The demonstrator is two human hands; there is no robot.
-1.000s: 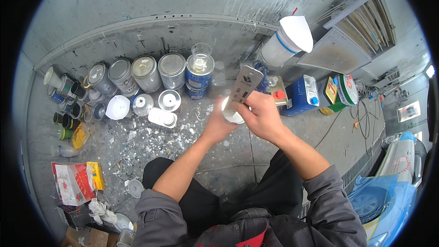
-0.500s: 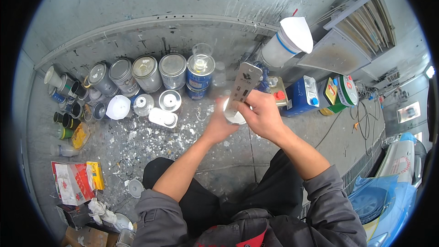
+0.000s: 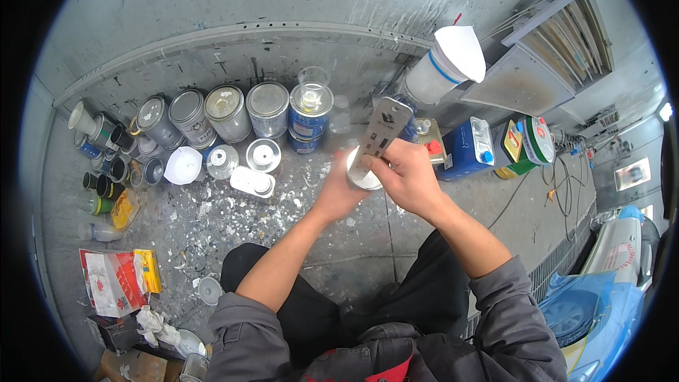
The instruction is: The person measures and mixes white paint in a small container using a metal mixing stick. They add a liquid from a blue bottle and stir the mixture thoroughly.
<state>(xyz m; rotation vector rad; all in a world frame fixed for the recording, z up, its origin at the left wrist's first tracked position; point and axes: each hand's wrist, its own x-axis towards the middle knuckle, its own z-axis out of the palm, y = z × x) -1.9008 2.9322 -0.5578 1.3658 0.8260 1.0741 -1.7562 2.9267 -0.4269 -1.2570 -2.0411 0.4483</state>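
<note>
A cup of white paint [image 3: 367,181] is held between my knees and the wall, with my left hand [image 3: 337,191] wrapped round its left side. My right hand [image 3: 411,182] grips a flat grey mixing stick [image 3: 384,127] with slots along it. The stick's lower end goes down into the cup, where the paint and my fingers hide it; its upper end leans up and to the right. Most of the cup's outer wall is covered by my hands.
Paint cans [image 3: 267,110] line the wall, one topped by a clear cup [image 3: 311,88]. A blue metal canister [image 3: 467,150] stands right, near a white paper strainer [image 3: 458,53]. Spattered floor [image 3: 283,219] lies below. A blue-wrapped car [image 3: 580,311] is lower right; boxes [image 3: 117,281] sit left.
The mixing stick has shifted slightly to the right at its top. Both hands keep nearly the same place and the same hold.
</note>
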